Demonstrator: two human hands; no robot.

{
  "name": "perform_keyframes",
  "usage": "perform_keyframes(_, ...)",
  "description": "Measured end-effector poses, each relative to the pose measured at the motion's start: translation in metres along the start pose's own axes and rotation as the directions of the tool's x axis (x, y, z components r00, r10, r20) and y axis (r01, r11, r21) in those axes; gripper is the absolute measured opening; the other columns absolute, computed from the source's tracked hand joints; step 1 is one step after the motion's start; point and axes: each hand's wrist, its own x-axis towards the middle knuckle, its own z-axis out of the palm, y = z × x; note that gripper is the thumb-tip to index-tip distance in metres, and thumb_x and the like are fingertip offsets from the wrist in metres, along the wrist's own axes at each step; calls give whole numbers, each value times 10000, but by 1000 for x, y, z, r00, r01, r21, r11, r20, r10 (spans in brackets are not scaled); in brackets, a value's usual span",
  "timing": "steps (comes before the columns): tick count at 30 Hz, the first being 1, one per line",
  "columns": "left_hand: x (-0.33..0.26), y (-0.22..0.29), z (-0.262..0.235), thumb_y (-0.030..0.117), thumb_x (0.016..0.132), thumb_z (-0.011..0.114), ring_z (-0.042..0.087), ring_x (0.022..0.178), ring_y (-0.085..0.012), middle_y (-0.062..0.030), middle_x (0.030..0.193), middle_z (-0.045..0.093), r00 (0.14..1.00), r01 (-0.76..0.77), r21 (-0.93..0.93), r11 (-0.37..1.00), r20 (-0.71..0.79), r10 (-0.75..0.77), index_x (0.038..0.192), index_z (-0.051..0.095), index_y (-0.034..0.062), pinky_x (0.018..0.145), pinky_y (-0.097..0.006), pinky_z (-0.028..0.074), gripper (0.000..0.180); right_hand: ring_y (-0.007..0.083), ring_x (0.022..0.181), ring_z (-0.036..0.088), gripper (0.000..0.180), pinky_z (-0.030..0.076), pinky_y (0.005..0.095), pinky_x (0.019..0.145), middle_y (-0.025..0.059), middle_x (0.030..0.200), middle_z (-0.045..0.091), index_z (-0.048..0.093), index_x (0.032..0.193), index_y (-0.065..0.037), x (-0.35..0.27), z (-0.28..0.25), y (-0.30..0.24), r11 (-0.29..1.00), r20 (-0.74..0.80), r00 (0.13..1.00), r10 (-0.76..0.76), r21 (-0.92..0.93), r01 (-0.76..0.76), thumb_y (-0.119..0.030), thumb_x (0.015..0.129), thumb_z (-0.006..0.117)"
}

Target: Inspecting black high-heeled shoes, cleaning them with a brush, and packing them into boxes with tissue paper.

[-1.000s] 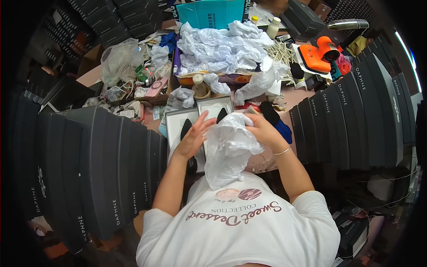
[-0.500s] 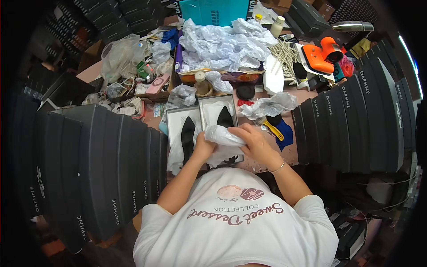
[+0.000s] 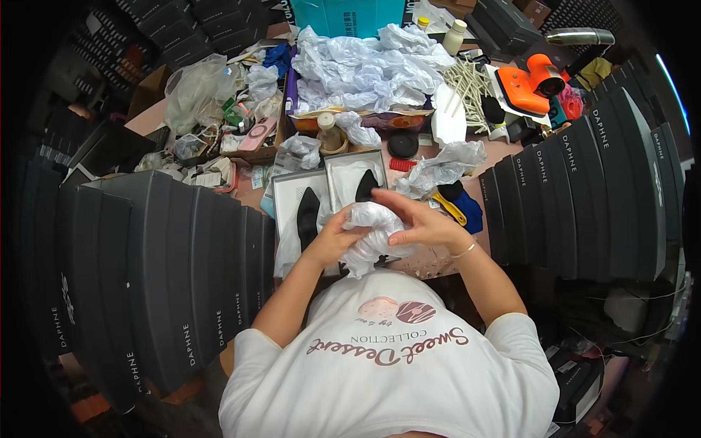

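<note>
Crumpled white tissue paper [image 3: 372, 223] is bunched in front of my body. My left hand [image 3: 330, 237] grips its left side with the fingers closed. On the other side my right hand [image 3: 431, 220] has its fingers stretched and apart, with the thumb at the paper's edge. Beyond the hands lies an open shoebox in two parts. A black pointed shoe [image 3: 308, 212] lies on white paper in the left part [image 3: 282, 177]. The toe of another black shoe [image 3: 366, 184] shows in the right part [image 3: 379, 158]; my hands and the tissue hide the rest.
Dark shoeboxes stand in rows at left [image 3: 164, 270] and right [image 3: 577, 197]. A carton full of crumpled white paper [image 3: 365, 69] sits behind, beside a bottle [image 3: 328, 131]. At right lie a yellow-handled tool [image 3: 450, 208], a blue cloth [image 3: 472, 215], white sticks [image 3: 467, 95] and an orange device [image 3: 527, 91].
The smooth rolled tissue is now looser and bunched up, and nearer my body. My right hand has spread its fingers. My left hand still grips the paper.
</note>
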Motion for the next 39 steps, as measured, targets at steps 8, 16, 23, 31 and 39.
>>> perform_keyframes(8,15,24,-40,-95,834,522,586,938,-101,-26,1002,637,914,-358,308,882,-80,398,1148,558,19,824,-254,474,336,146,973,589,453,462,309,870,69,1030,622,525,1226,-6,-62,-26,31,938,-84,935,345,64,-340,-176,838,685)
perform_keyframes(16,10,22,9,-6,839,643,579,1018,-145,-67,1105,604,999,-52,-56,997,-17,51,1217,523,9,881,-284,478,397,100,916,555,434,459,270,819,44,1019,636,568,1186,-22,-9,3,-5,950,-307,949,73,-269,-160,-145,797,713)
perform_keyframes(23,-20,-4,13,140,876,644,599,1013,-175,-60,1113,608,994,86,-428,900,93,-50,1262,475,16,897,-316,473,440,307,794,601,528,499,389,705,117,1053,569,526,1240,-105,-6,21,27,359,-117,910,-397,-933,36,-37,729,641)
perform_keyframes(31,-23,13,-12,176,920,593,616,688,-85,-38,879,638,936,215,67,974,272,-225,1216,535,48,555,-217,495,328,237,1300,372,784,324,351,1048,154,1411,371,349,1410,-33,-10,5,-2,956,27,995,-93,-277,96,-268,775,744)
perform_keyframes(39,-10,21,-11,-53,819,553,609,1030,-212,-118,1183,600,986,-165,609,775,99,132,1361,438,43,874,-274,462,562,301,807,632,401,490,370,705,113,970,629,578,1131,-65,-14,13,36,510,-190,956,-223,-859,-52,-53,743,678)
